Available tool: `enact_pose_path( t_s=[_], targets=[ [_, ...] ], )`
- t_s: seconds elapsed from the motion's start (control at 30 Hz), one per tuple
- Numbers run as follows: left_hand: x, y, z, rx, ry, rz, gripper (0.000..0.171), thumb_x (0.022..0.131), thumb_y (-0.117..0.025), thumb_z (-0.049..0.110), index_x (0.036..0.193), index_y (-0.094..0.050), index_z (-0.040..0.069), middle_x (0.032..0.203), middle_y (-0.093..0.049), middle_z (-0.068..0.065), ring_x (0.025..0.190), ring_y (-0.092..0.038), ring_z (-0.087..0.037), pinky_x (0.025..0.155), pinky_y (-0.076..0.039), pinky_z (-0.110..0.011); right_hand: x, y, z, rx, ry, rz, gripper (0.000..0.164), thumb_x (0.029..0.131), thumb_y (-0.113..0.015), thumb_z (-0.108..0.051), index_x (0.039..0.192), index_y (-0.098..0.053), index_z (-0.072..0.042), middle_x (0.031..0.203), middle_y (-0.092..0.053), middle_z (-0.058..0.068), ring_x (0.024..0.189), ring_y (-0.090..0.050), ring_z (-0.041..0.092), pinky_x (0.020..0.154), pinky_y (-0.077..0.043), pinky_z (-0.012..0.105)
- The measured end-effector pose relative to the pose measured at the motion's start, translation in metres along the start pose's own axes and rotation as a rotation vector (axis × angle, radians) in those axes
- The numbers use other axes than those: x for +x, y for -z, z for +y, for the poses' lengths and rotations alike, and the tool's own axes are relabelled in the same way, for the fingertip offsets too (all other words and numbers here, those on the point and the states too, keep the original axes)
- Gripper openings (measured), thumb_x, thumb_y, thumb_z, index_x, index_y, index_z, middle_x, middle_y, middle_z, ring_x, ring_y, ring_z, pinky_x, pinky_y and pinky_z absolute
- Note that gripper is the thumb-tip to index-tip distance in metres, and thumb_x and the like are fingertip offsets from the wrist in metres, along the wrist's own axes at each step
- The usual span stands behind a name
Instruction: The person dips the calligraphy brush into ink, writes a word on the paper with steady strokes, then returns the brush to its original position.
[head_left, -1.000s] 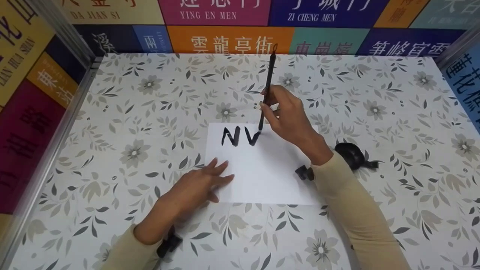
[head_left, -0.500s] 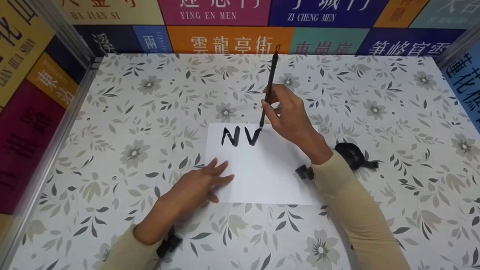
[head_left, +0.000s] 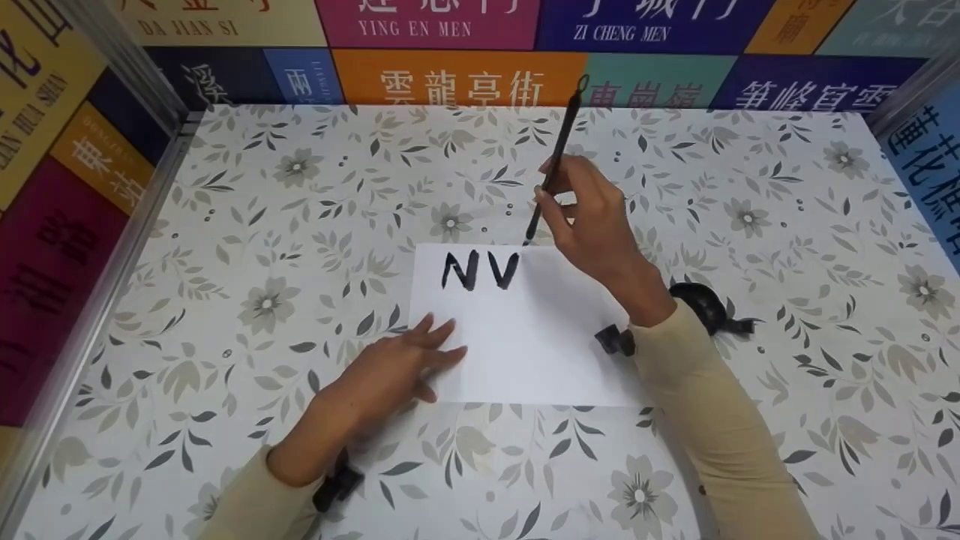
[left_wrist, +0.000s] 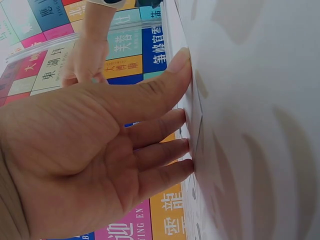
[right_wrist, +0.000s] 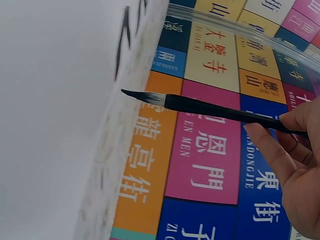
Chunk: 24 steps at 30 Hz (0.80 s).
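My right hand (head_left: 592, 217) pinches a dark writing brush (head_left: 559, 154) between thumb and fingers, its shaft leaning to the right. In the right wrist view the inked tip of the brush (right_wrist: 150, 96) is apart from the paper. On the white paper (head_left: 525, 345), bold black strokes form the letters N (head_left: 460, 271) and V (head_left: 503, 270). Fingers spread, my left hand (head_left: 390, 375) rests on the paper's left edge. The left wrist view shows the thumb and several fingertips of this hand (left_wrist: 100, 145) touching the surface.
A black rounded dish (head_left: 697, 304) with a short stub stands beyond my right wrist, partly hidden by the sleeve. The table (head_left: 300, 225) has a floral cover. Coloured panels with Chinese characters (head_left: 457, 79) line the back and sides.
The brush has lifted from the top of the V's right stroke. My right hand has moved up and to the right with it. The left hand stays in place.
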<state>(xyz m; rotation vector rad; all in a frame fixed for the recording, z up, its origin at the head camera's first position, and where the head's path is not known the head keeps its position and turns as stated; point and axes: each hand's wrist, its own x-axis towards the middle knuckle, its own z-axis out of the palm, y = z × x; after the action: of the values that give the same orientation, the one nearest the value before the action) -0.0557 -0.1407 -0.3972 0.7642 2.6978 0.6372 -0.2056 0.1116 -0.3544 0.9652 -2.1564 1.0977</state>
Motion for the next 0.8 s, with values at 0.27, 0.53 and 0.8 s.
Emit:
enact_pose_path(
  t_s=[0.27,0.53,0.8],
  targets=[
    [0.003,0.000,0.002,-0.009,0.020,-0.023,0.067,0.071,-0.078,0.012,0.134,-0.055,0.018,0.150,-0.032,-0.006,0.140,-0.024,-0.029,0.107,-0.031,-0.047,-0.009,0.024,-0.002,-0.021,-0.007,0.079,0.024,0.088,-0.066,-0.002,0.108,-0.056,0.006,0.098,-0.063,0.014,0.085,-0.068,0.018,0.062,-0.055,0.022],
    [0.000,0.000,0.000,0.001,0.029,-0.017,0.069,0.071,-0.079,0.011,0.135,-0.055,0.020,0.150,-0.031,-0.004,0.141,-0.023,-0.028,0.107,-0.032,-0.046,-0.023,0.022,0.005,-0.008,-0.017,0.096,0.025,0.086,-0.069,0.000,0.106,-0.056,0.006,0.096,-0.063,0.014,0.085,-0.068,0.019,0.064,-0.054,0.019],
    [0.000,0.000,0.001,-0.001,0.021,-0.004,0.067,0.071,-0.079,0.014,0.134,-0.056,0.019,0.150,-0.033,-0.005,0.140,-0.025,-0.029,0.106,-0.034,-0.047,-0.025,0.014,0.006,0.015,-0.038,0.073,0.023,0.088,-0.067,-0.002,0.107,-0.056,0.005,0.095,-0.062,0.012,0.086,-0.068,0.019,0.064,-0.055,0.024]
  ],
)
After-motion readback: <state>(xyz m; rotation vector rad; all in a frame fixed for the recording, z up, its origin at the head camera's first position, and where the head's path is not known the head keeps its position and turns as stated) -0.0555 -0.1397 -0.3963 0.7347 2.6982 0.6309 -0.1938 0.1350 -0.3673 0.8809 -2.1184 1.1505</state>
